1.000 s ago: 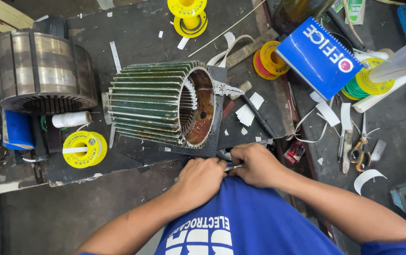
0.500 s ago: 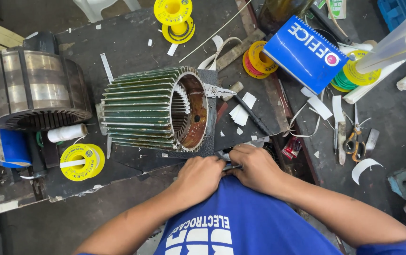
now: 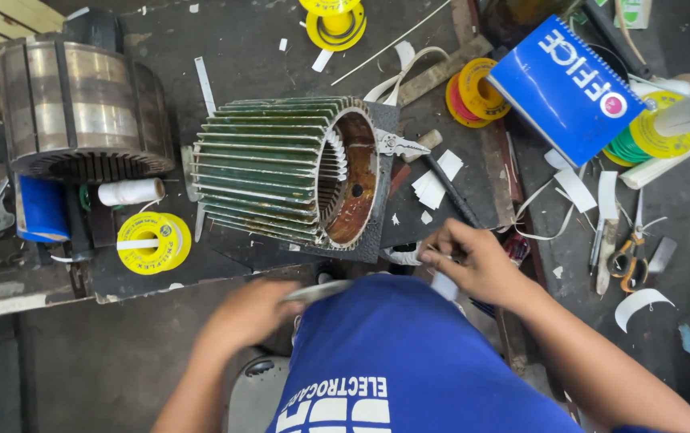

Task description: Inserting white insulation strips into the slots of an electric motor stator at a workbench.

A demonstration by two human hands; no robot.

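Observation:
A green finned motor stator (image 3: 273,172) lies on its side on the dark workbench (image 3: 249,56), its rusty open end facing right. My left hand (image 3: 250,314) is below it, off the bench edge, closed on a thin grey object (image 3: 321,290) that is too blurred to identify. At the bench's near edge, just right of the stator, my right hand (image 3: 473,261) pinches a small white paper piece (image 3: 444,284). The two hands are apart. Small pliers (image 3: 397,146) rest against the stator's rim.
A larger grey stator (image 3: 80,112) stands at the left, with a white thread spool (image 3: 130,191) and a yellow tape roll (image 3: 152,240) below it. To the right are a blue notebook (image 3: 566,88), wire spools (image 3: 473,92), orange-handled scissors (image 3: 626,261) and scattered white paper strips (image 3: 578,188).
My hands were joined at the bench edge on a small tool. They have separated: the left swung down and left with the grey object, and the right stayed near the stator.

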